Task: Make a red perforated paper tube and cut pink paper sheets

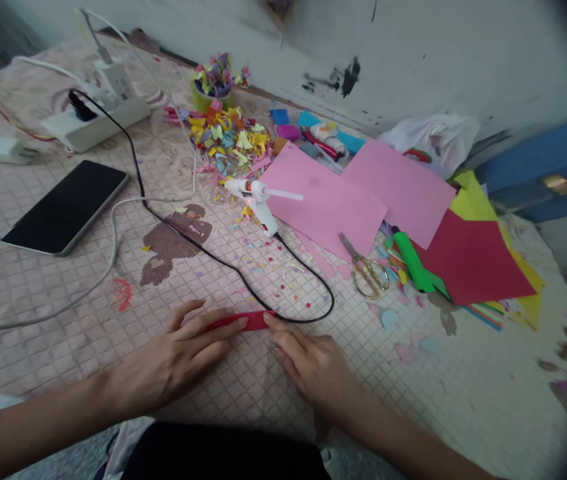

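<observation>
A narrow red paper strip [254,321] lies on the patterned tablecloth near the front edge. My left hand [183,353] rests over its left end, fingers spread and pressing on it. At the strip's right end, my right hand [313,360] has its fingers curled, the fingertips touching the paper. Beyond the hands stands a white glue gun [259,207] with a glue stick in its back, its black cord looping close to the strip. Gold-handled scissors [366,267] lie to the right of the cord.
A black-screened tablet [68,207] and a power strip [96,123] are on the left, with cables crossing the cloth. Paper scraps [238,137] pile up by a green cup [206,100]. Pink sheets [326,200] and red paper [473,260] lie right.
</observation>
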Demonstrator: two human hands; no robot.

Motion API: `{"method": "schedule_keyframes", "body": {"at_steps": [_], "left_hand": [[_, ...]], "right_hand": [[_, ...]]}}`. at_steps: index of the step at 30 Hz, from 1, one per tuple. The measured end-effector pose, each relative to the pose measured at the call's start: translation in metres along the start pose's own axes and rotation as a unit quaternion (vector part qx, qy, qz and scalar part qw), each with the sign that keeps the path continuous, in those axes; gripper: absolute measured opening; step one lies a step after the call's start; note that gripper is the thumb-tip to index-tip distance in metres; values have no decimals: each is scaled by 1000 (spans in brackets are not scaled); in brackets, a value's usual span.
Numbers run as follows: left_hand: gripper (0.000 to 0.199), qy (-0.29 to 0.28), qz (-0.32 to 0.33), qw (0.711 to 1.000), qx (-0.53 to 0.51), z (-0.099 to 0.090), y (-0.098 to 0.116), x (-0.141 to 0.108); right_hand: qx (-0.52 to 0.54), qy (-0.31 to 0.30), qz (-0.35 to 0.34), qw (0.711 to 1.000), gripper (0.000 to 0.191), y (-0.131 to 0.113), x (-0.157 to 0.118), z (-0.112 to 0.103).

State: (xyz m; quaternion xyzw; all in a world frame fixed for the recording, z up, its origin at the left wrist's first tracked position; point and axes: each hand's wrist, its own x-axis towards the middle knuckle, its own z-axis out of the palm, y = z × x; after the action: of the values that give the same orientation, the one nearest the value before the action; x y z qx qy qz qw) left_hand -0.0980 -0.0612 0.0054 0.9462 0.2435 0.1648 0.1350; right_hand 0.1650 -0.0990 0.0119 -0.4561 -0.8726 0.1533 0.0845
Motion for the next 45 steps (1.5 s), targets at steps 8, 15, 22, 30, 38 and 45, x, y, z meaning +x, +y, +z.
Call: {"method": "schedule_keyframes", "body": {"at_steps": [8,15,22,30,38,45], "left_hand": [[17,28,-41,998,-27,-4,-1,-22],[21,26,-66,997,-1,-7,-1,-30],[13,51,-250,943,-214,-13,-7,-20],[16,1,-209,974,-82,-7,-3,37],[13,-31,-238,958,-157,-18,-5,71],[33,-4,-269,856,-442,-20,-26,120]], "right_hand": [[22,30,-4,999,31,7,-11,1],[47,44,-2,998,34,9,-13,4],[154,52,5,987,29,20,-9,2],[362,135,71,919,17,27,-9,2],[447,245,168,844,15,30,8,-11],[428,327,164,826,40,61,54,-32]]}}
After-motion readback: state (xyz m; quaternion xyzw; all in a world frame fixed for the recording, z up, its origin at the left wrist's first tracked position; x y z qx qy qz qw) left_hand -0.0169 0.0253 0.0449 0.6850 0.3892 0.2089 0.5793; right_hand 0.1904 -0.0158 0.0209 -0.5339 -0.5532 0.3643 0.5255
